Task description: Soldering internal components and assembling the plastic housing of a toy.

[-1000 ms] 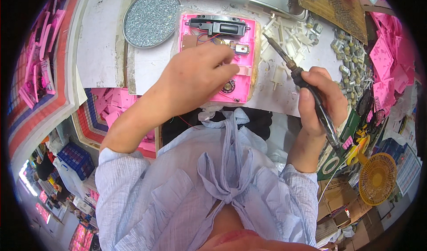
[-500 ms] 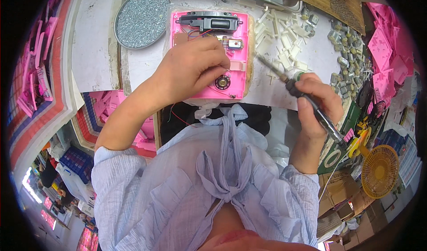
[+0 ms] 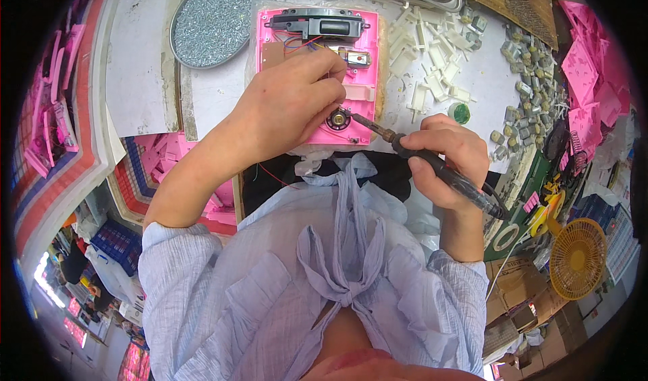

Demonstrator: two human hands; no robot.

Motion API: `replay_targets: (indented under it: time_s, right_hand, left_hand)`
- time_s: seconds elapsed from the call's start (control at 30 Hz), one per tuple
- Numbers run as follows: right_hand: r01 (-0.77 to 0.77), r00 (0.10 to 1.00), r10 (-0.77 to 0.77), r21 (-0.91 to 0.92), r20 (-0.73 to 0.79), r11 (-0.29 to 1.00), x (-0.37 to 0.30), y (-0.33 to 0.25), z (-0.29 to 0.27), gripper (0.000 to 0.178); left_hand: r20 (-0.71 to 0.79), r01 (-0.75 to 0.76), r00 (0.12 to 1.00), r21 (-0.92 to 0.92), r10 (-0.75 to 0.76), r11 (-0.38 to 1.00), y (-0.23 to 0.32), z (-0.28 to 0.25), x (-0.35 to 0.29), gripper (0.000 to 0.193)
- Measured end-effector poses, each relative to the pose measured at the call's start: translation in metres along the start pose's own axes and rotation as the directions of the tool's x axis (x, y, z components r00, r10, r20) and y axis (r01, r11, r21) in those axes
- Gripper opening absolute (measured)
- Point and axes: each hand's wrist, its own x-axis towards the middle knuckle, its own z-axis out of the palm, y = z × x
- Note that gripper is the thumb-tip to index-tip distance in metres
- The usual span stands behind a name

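Observation:
A pink plastic housing (image 3: 366,128) lies at the middle of the worktable, with a black part (image 3: 317,24) across its far end and a small motor (image 3: 357,58) below it. My left hand (image 3: 293,101) rests over the housing's left side. Its fingers are pinched together beside a small round speaker (image 3: 338,118); what they hold is hidden. In my right hand (image 3: 451,153) is a soldering iron (image 3: 442,168), gripped by its dark handle. The iron's tip reaches the speaker's right edge. Thin red and blue wires (image 3: 291,42) run inside the housing.
A round tray of small screws (image 3: 211,23) stands at the far left. White plastic parts (image 3: 435,57) and several small motors (image 3: 523,91) lie to the right, near a small green round container (image 3: 460,113). Pink panels (image 3: 582,70) are heaped at the far right, above a yellow fan (image 3: 577,258).
My right hand has brought the soldering iron leftward, from beside the housing to the speaker's edge. The left hand stays almost in place over the housing.

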Motion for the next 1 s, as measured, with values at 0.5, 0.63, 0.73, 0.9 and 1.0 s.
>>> replay_targets:
  time_s: [0.5, 0.63, 0.73, 0.9, 1.0]
  right_hand:
    - [-0.041, 0.999, 0.041, -0.033, -0.003, 0.999, 0.003, -0.001, -0.001, 0.024]
    - [-0.048, 0.998, 0.047, -0.018, -0.028, 0.999, -0.001, -0.003, -0.010, 0.026]
    - [-0.052, 0.997, 0.051, -0.019, -0.060, 0.998, -0.004, -0.004, -0.016, 0.026]
    - [-0.030, 0.989, 0.030, 0.003, -0.146, 1.000, -0.009, -0.002, -0.021, 0.025]
    - [-0.021, 0.985, 0.023, 0.016, -0.172, 1.000, -0.010, -0.002, -0.023, 0.024]
  left_hand:
    - [-0.015, -0.004, 1.000, 0.006, 0.004, 1.000, -0.002, 0.001, -0.002, 0.020]
    - [-0.033, -0.022, 0.999, -0.036, 0.021, 0.999, -0.003, 0.001, -0.002, 0.019]
    - [-0.036, -0.024, 0.999, -0.104, 0.021, 0.994, -0.007, -0.001, -0.004, 0.020]
    - [-0.035, -0.039, 0.999, -0.087, 0.036, 0.995, -0.009, 0.001, -0.002, 0.022]
    - [-0.043, -0.042, 0.998, -0.030, 0.041, 0.999, -0.008, 0.003, 0.000, 0.020]
